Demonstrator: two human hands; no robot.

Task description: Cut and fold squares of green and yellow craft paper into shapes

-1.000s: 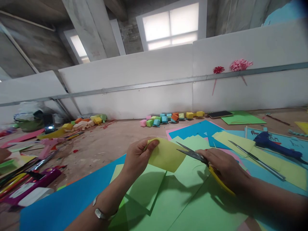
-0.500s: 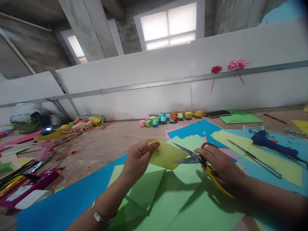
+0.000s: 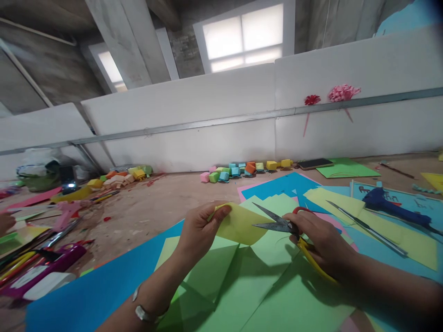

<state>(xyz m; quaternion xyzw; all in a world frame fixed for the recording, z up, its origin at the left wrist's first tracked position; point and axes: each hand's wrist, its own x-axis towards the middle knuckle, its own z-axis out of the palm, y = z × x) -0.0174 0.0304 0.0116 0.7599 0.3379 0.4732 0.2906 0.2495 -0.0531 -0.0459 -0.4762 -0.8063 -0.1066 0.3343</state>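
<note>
Between thumb and fingers, my left hand (image 3: 202, 228) pinches the left corner of a yellow paper piece (image 3: 242, 223), held above the green sheets (image 3: 263, 276). My right hand (image 3: 320, 235) grips scissors (image 3: 277, 224) with a red and yellow handle. Their blades are apart and point left at the right edge of the yellow paper. A large blue sheet (image 3: 104, 281) lies under the green ones on the left.
Small coloured paper boxes (image 3: 235, 171) line the wall. At right lie a blue glue gun (image 3: 394, 207) and a craft knife (image 3: 367, 228). At left are a pink glue gun (image 3: 67, 214), a purple tool (image 3: 48, 272) and part of another person's hand (image 3: 6, 223).
My right hand and the scissors have shifted slightly right. Another person's hand has come in at the left edge. My left hand still holds the yellow paper, almost unmoved.
</note>
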